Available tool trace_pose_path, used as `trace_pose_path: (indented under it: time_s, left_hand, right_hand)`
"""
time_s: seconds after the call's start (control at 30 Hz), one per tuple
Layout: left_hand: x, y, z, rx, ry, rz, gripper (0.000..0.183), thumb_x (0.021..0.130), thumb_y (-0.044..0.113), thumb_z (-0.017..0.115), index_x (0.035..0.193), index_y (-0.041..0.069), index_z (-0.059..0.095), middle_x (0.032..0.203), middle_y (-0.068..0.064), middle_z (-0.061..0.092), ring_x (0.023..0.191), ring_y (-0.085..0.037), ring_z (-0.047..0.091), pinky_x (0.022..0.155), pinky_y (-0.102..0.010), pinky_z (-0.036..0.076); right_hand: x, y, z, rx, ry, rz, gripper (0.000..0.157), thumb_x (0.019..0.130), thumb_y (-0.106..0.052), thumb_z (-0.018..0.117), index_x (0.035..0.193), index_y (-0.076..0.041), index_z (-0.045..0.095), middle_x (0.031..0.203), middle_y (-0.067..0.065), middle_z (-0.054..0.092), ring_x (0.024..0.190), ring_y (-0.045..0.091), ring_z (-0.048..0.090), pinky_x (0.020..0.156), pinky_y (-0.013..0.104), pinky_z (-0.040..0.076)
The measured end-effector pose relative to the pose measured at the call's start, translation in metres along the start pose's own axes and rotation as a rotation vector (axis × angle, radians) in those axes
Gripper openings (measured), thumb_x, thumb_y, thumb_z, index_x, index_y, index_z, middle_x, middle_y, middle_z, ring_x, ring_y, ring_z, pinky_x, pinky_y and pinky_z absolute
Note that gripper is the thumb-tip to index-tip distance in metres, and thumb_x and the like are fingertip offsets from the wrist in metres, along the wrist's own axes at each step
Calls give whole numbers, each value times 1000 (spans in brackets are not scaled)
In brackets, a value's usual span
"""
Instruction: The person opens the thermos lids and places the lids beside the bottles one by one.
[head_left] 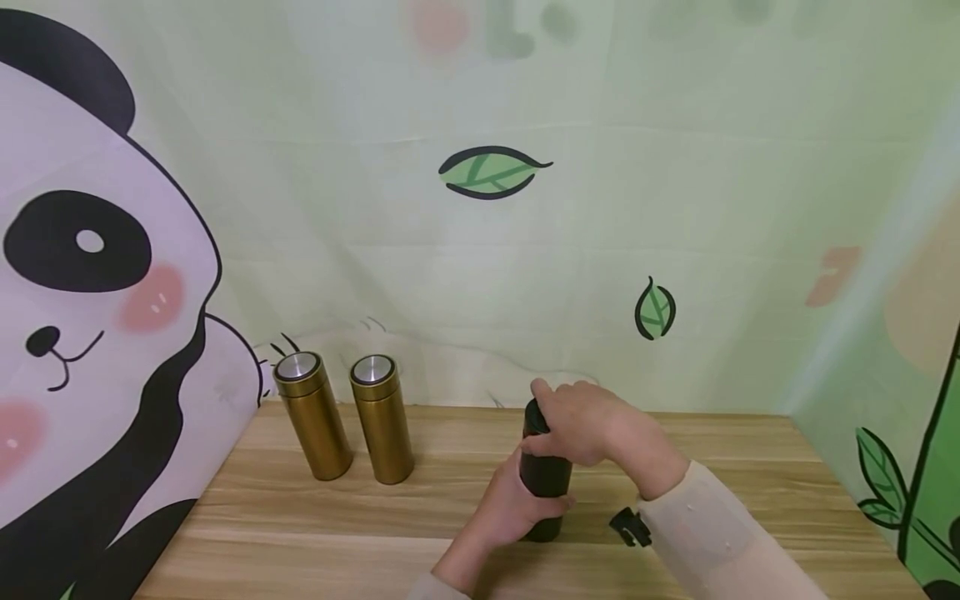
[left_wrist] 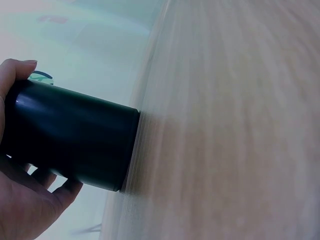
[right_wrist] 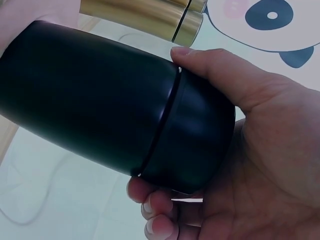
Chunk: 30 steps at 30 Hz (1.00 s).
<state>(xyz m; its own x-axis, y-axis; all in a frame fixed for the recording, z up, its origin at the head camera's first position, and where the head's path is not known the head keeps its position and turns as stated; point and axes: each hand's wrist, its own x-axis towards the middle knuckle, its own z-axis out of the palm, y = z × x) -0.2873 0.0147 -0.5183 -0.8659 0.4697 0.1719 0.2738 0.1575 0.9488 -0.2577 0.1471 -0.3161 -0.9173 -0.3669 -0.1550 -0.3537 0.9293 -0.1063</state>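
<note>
A black thermos bottle stands upright on the wooden table, right of centre. My left hand is wrapped round its lower body; in the left wrist view the base of the thermos meets the tabletop. From above, my right hand grips the bottle's lid. In the right wrist view, thumb and fingers of the right hand curl round the black lid, and a thin seam shows between lid and body.
Two gold thermos bottles with silver-topped lids stand to the left, one gold bottle beside the other gold bottle. Behind the wooden table hangs a pale green backdrop with a printed panda and leaves. A black clip sits by the right sleeve.
</note>
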Motion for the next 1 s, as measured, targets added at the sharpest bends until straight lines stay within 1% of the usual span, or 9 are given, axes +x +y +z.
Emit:
trace_pose_path:
  time_s: [0.1, 0.17, 0.43, 0.53, 0.8, 1.0]
  left_hand:
    - [0, -1, 0, -4, -2, 4, 77, 84, 32, 85, 149, 33, 43, 131, 5, 64, 113, -14, 63, 98, -35, 50]
    - [1, -1, 0, -8, -3, 4, 77, 84, 31, 85, 149, 32, 43, 131, 5, 64, 113, -14, 63, 98, -35, 50]
    - [0, 0, 0, -22, -3, 5, 74, 83, 31, 85, 146, 35, 45, 129, 8, 64, 111, -14, 63, 97, -36, 51]
    - [0, 1, 0, -14, 0, 14, 75, 84, 28, 85, 146, 35, 44, 129, 8, 64, 111, -14, 63, 97, -36, 51]
    - [1, 1, 0, -8, -5, 14, 75, 84, 29, 85, 146, 35, 43, 130, 9, 63, 112, -13, 63, 98, -37, 50]
    - [1, 0, 0, -7, 0, 18, 73, 83, 26, 85, 144, 36, 44, 129, 9, 64, 111, -13, 63, 99, -38, 49]
  right_hand:
    - [0, 1, -1, 7, -5, -8, 56, 97, -46, 70, 129, -6, 50, 95, 11, 64, 88, 29, 59, 82, 43, 52]
    - [0, 1, -1, 11, -9, -11, 54, 97, -46, 70, 127, -6, 50, 94, 10, 63, 87, 29, 58, 81, 43, 52]
    - [-1, 1, -2, 9, -20, -21, 55, 96, -47, 71, 128, -7, 49, 93, 10, 61, 89, 29, 57, 82, 43, 51]
    - [-1, 2, -3, 10, -26, -24, 55, 96, -46, 71, 127, -7, 49, 93, 10, 60, 90, 29, 56, 82, 43, 50]
    - [-1, 3, -4, 26, -39, -26, 55, 95, -45, 72, 128, -8, 48, 96, 10, 60, 91, 29, 55, 81, 43, 50]
    - [-2, 2, -5, 28, -43, -25, 56, 95, -43, 73, 130, -8, 48, 98, 10, 60, 92, 29, 55, 83, 44, 50]
